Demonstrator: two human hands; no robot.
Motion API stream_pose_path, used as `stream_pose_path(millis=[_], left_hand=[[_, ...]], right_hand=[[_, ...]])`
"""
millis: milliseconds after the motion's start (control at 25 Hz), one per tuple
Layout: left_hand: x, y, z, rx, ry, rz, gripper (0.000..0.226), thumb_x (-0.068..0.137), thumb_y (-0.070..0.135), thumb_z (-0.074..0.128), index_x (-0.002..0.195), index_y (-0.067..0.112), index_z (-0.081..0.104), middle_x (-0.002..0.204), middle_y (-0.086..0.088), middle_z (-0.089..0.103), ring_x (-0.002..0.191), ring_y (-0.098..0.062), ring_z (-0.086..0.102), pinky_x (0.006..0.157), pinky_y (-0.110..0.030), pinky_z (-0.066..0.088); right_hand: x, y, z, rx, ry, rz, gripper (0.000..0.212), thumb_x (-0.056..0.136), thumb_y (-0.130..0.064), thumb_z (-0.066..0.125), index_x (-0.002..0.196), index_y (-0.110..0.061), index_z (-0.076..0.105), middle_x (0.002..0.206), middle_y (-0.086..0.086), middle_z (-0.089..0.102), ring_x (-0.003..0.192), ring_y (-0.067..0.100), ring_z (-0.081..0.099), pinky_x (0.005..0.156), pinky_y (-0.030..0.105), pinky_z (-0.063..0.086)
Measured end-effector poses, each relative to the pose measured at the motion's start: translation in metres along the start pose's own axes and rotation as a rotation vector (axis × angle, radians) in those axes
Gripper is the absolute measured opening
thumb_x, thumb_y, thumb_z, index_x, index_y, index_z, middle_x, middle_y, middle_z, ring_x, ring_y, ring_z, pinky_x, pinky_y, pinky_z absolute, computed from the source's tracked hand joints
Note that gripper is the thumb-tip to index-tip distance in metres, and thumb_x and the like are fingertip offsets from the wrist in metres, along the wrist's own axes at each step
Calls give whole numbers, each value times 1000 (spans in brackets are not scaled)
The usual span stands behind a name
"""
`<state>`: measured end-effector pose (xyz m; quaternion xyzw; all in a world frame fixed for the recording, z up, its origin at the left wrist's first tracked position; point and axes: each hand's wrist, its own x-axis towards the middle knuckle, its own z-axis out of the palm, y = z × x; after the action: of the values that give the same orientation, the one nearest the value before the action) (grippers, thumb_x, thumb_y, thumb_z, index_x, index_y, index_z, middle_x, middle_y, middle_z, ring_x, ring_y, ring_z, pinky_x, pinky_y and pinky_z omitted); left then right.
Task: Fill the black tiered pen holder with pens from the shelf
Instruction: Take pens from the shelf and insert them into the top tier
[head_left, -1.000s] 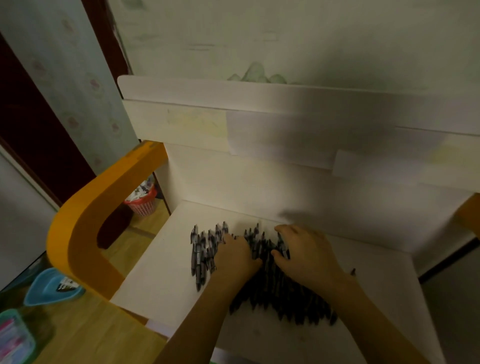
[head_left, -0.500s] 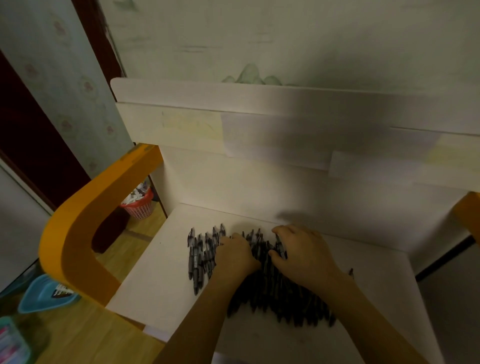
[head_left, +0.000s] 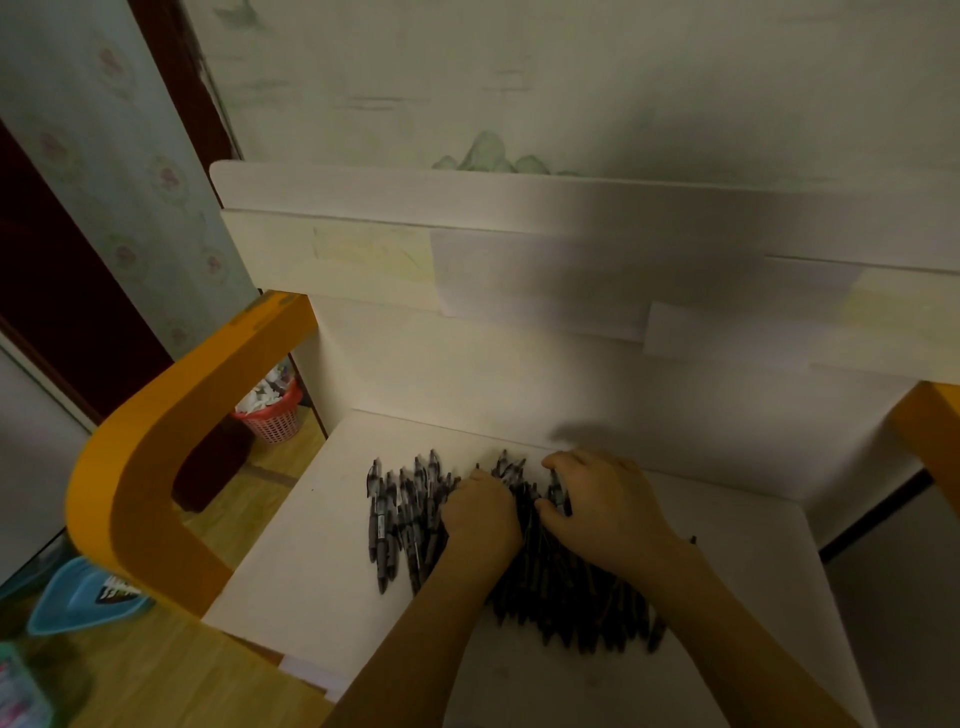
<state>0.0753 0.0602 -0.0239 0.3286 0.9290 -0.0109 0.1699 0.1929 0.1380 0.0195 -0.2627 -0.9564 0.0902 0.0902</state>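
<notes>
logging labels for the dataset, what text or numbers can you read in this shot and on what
Nothing can be read here.
pens: pale labels on the barrels, too small and blurred to read.
blue tray: white lettering on a dark patch, blurred, unreadable.
shelf: pale paper strips on its back panel, no print visible.

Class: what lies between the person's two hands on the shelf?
In the head view, pens fill the gap between left hand and right hand.

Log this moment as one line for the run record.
stage: gathering | left hand: fingers curled into pile of black pens | right hand: pinching one pen | surface: white shelf | black tiered holder: not visible
</notes>
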Motion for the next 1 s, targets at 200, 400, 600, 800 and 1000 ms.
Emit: stream_pose_path(millis=[200, 400, 600, 800, 1000], left_hand=[[1, 6, 2, 36, 4, 10, 75, 90, 30, 64, 141, -9, 25, 135, -18, 50, 119, -27, 56, 89, -35, 51], [2, 5, 9, -53, 3, -6, 74, 94, 29, 58, 143, -8, 18, 137, -18, 50, 119, -27, 58, 89, -36, 50], [0, -6, 8, -165, 34, 29, 62, 95, 16, 55, 142, -7, 22, 120, -13, 62, 104, -27, 64, 83, -39, 52], [-7, -20, -3, -232, 115, 132, 26, 96, 9, 48, 120, 3, 39, 91, -8, 62, 73, -22, 58, 62, -35, 44], [-19, -41, -23, -444, 169, 240, 7, 99, 13, 42, 104, 9, 39, 81, -5, 55, 67, -21, 52, 57, -32, 42]], right_hand=[[-1, 3, -6, -14, -1, 13, 46, 89, -49, 50, 129, -28, 54, 123, -6, 60, 111, 16, 55, 96, 34, 40], [-3, 5, -11, -15, -7, 20, 43, 89, -46, 50, 127, -27, 55, 121, -6, 60, 110, 16, 55, 97, 34, 40], [-2, 7, -14, -20, -4, 27, 40, 89, -45, 50, 125, -27, 56, 120, -8, 60, 108, 15, 55, 95, 33, 39], [-2, 5, -19, -12, -5, 34, 42, 89, -44, 50, 127, -27, 55, 119, -7, 61, 106, 16, 56, 94, 34, 41], [-5, 6, -31, -23, -12, 49, 45, 91, -45, 48, 131, -27, 52, 125, -7, 58, 111, 15, 54, 98, 35, 39]])
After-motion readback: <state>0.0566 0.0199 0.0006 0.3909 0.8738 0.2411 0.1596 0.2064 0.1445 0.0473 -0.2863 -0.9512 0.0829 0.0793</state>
